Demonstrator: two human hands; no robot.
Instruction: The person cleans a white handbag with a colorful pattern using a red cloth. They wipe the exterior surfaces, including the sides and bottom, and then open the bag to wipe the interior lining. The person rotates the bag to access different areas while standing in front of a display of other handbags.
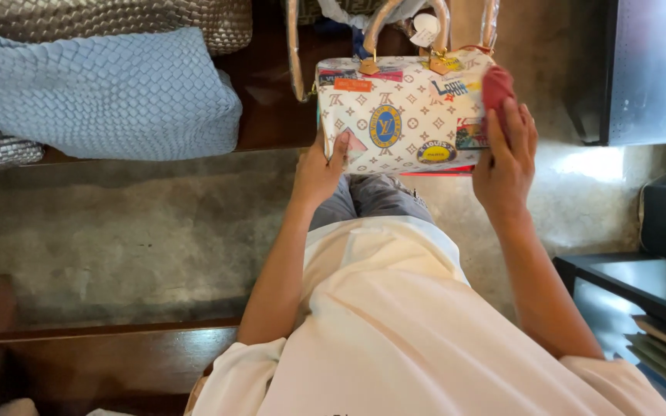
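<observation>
Handbag (404,115), a white patterned bag covered in coloured patch prints, is sitting in the upper centre of the frame with its long axis running left to right across the picture. We are holding it from both ends. Our left hand (319,171) is gripping the lower left corner, thumb lying on the front panel and fingers curled out of sight behind. Our right hand (505,158) is pressing a red cloth (497,86) flat against the right end panel, fingers extended upward. Both hands are touching the bag; neither is nearer. Tan handles (406,23) are rising toward the top edge. A pale blue woven bag (102,96) is lying at upper left, well apart.
</observation>
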